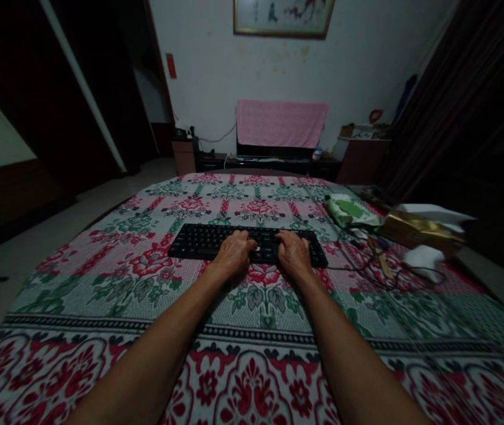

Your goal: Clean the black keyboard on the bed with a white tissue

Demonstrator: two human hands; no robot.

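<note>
Behind my fingers (244, 236), my left hand (233, 252) and right hand (295, 252) narrow to bare wrists (218, 273), then broader bare forearms (159, 348).

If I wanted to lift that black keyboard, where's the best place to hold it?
Probably by the two short ends, coming from left and right: the keyboard lies flat, long and thin, crosswise on the tablecloth. Its left end is uncovered; at the right end, mind the cable running off sideways. The left grip and right grip are over it, inward of those ends.
</note>
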